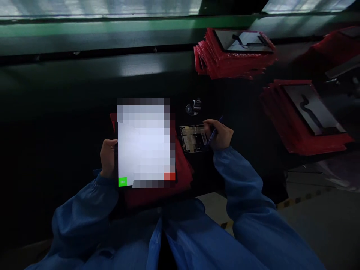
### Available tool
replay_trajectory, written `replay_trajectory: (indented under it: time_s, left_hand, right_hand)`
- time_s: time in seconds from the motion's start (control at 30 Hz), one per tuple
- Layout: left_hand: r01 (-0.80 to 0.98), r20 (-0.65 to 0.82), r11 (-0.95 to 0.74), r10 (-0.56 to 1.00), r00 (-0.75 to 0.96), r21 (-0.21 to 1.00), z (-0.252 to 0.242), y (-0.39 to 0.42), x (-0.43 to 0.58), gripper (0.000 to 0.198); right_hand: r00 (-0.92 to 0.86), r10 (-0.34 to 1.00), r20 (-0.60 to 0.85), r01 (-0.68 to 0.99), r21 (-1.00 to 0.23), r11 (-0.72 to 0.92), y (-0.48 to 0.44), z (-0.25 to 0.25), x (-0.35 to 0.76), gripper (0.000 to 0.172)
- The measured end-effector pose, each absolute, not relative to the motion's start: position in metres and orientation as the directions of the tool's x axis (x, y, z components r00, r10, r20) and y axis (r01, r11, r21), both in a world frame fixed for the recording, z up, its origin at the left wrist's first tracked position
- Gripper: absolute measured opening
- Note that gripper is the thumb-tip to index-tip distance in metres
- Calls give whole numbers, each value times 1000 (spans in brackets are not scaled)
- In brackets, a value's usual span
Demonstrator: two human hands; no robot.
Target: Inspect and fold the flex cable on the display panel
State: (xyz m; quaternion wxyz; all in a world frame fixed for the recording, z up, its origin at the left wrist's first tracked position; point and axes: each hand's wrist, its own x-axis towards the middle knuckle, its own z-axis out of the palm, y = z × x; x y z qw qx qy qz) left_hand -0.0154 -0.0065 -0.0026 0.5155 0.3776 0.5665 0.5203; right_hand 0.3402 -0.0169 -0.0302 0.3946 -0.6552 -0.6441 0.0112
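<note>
tablet (143, 142) screen blurred, labels unreadable

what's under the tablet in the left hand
A red bag lies under the tablet, showing along its right and lower edges. The tablet covers the rest.

From nine to twelve o'clock the bench (70, 93) lies bare. Red stacks (233, 52) at one and three o'clock and a metal clip (193, 107) near the circuit board (194, 138) crowd the right.

Two stacks of red bags (233, 62) (298, 123) topped with dark plates, small metal clip (193, 107).
</note>
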Motion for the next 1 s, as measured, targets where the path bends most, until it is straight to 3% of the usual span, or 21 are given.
replay_trajectory:
  time_s: [0.07,0.13,0.2,0.3,0.37,0.47,0.6,0.67,0.73,0.83,0.9,1.0]
  left_hand:
    - [-145,-248,225,955,-161,963,8,-13,-9,17]
    - [-111,-245,233,963,-113,966,19,-21,-6,16]
    - [-43,-166,163,981,-102,986,30,-25,-10,29]
    - [209,179,-175,984,-1,962,52,-20,-26,30]
    - [376,410,-498,864,292,782,65,-13,-39,20]
    - [461,438,-749,656,614,476,67,-7,-53,34]
    - [734,272,-675,722,636,77,43,-12,-65,58]
    - [824,175,-566,810,560,-13,38,-16,-70,68]
    - [877,175,-478,869,463,54,43,-20,-70,66]
    - [832,270,-413,905,329,370,61,-21,-50,52]
    - [706,274,-406,914,301,580,68,-20,-22,49]
    - [526,166,-363,908,385,769,64,-14,24,58]
  right_hand:
    - [203,895,398,625,-756,194,-28,-8,317,26]
    - [-22,968,250,371,-897,240,-37,17,292,29]
    - [-257,936,242,288,-905,313,-40,38,270,27]
    - [-329,869,371,333,-815,474,-26,55,251,23]
    - [-309,805,506,380,-710,592,-9,53,245,17]
    - [-330,687,648,432,-543,720,12,35,241,15]
    - [-427,660,619,519,-430,739,20,6,251,24]
    - [-385,669,636,557,-418,718,16,-1,261,22]
    - [-236,664,710,578,-446,683,11,-1,271,17]
    - [-25,645,764,559,-524,642,9,5,279,15]
    - [-36,699,715,460,-609,646,11,8,279,32]
    - [-260,810,525,206,-790,578,13,8,275,51]
